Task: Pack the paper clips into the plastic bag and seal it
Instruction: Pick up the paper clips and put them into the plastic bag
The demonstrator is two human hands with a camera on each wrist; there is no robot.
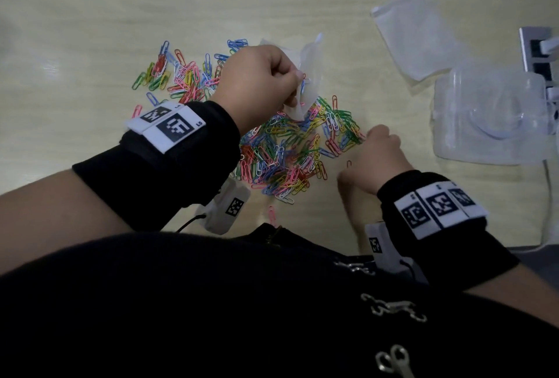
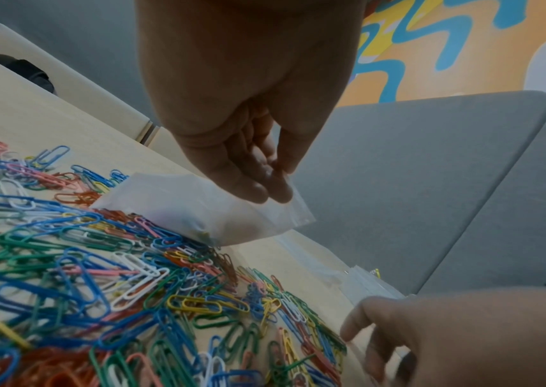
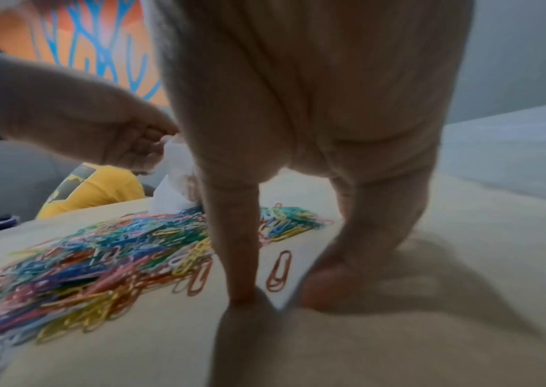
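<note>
two hands point(image 1: 260, 81) | left pinches bag point(image 1: 305, 81) edge | right point(image 1: 373, 160) beside clips point(image 1: 290, 151)

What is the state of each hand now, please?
Left hand: pinches the plastic bag at its top edge.
Right hand: fingertips on the table, around a single paper clip; holds nothing.

Colourful wire paper clips point(image 1: 290, 148) are lying heaped on the desk; a small translucent plastic bag point(image 1: 305, 81) is hanging tilted, its lower edge touching them.
</note>
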